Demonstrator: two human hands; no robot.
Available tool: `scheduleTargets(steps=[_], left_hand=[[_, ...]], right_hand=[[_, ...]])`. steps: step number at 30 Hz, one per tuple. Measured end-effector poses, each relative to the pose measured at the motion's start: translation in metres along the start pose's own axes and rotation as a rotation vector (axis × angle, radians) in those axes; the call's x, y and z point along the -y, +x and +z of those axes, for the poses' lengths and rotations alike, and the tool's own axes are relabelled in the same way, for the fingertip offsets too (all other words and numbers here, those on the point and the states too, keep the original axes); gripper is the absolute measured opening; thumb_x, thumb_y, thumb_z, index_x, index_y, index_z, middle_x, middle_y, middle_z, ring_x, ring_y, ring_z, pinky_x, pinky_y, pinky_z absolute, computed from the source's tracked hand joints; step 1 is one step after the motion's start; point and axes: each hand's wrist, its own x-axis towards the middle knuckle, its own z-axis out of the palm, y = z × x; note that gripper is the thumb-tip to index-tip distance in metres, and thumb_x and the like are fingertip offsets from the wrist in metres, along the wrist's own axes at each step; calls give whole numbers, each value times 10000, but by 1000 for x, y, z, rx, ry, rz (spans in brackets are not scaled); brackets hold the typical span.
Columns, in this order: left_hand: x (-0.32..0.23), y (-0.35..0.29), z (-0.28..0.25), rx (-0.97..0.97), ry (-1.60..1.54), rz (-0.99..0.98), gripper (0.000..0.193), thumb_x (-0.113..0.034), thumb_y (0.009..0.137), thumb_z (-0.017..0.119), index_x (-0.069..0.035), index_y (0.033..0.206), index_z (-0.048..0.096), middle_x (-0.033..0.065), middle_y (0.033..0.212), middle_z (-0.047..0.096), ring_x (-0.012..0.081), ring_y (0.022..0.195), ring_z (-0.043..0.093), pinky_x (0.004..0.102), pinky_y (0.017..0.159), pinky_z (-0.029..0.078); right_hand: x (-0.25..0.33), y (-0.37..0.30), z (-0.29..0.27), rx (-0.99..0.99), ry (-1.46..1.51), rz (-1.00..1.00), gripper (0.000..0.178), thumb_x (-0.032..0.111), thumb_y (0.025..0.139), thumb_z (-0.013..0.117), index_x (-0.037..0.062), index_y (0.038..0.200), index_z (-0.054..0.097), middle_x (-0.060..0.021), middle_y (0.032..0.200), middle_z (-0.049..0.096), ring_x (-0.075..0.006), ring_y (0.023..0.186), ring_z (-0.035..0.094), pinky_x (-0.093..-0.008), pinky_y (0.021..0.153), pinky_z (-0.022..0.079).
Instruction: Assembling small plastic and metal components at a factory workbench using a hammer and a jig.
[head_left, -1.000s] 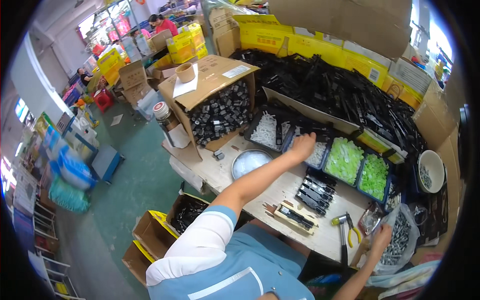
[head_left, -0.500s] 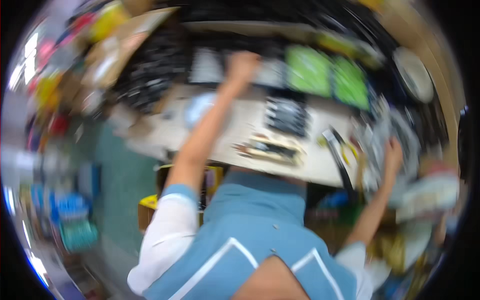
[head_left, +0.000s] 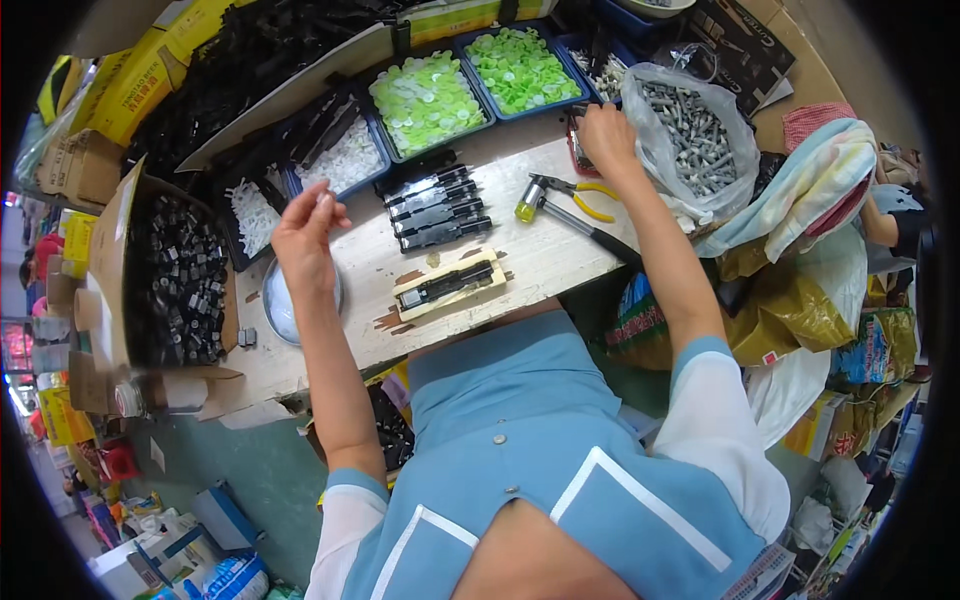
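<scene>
My left hand (head_left: 308, 235) is raised over the left part of the bench, in front of a tray of white plastic pieces (head_left: 345, 160). Its thumb and fingertips are pinched together around something small and pale that I cannot make out. At the far right my right hand (head_left: 608, 138) reaches to a small red-edged box (head_left: 579, 150), fingers bent down and closed, their tips partly hidden. On a cream wooden block (head_left: 480, 283) near the front edge lies a black cutter body (head_left: 450, 284). Behind it several similar black bodies (head_left: 435, 212) lie in a row.
Trays of green discs (head_left: 425, 105) and green pieces (head_left: 525, 70) line the back. A hammer (head_left: 570, 215) and yellow-handled pliers (head_left: 590, 200) lie right of the block. A clear bag of metal parts (head_left: 695, 140) stands at right, a carton of black parts (head_left: 180, 285) at left.
The head view has swung and sharpened. My left hand has drawn back from the trays, fingertips pinched. My right hand has moved from beside the clear bag to the small red-edged box.
</scene>
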Motion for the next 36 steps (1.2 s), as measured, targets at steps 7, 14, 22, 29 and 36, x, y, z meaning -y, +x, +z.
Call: scheduleTargets(steps=[7,14,22,29,36], left_hand=[[19,-47,-10,82,-3,-2,188,43,800,540,44,976,606,70,843,569,143,703,576,252,577,500],[24,-69,2,184,-108,-104,187,6,774,596,35,958,593,81,732,608,119,625,571,228,571,485],[27,-90,4,168,-93,-163,196,7,781,589,26,976,589,75,756,602,107,647,576,218,548,481],[29,-103,20,230,-144,-190,305,43,768,587,15,1068,541,52,817,571,114,683,579,214,542,486],[30,-111,29,289,-176,-214,434,67,758,580,-6,1168,460,62,829,556,121,687,575,229,551,492]], right_hand=[[-8,9,28,40,-156,-59,182,72,780,434,5,817,599,-189,882,586,-345,787,602,-452,664,488],[-41,4,23,-122,13,-178,127,111,776,480,56,832,580,-171,824,564,-359,779,542,-443,674,435],[-50,5,23,-24,394,-53,100,109,770,562,71,856,594,-140,769,582,-284,695,557,-368,645,439],[74,-75,-47,477,1491,-77,69,35,808,561,32,867,598,-6,733,571,-68,645,533,-203,578,434],[142,-123,-57,742,1624,-184,80,-10,773,577,5,851,591,-4,806,549,-72,700,542,-199,603,444]])
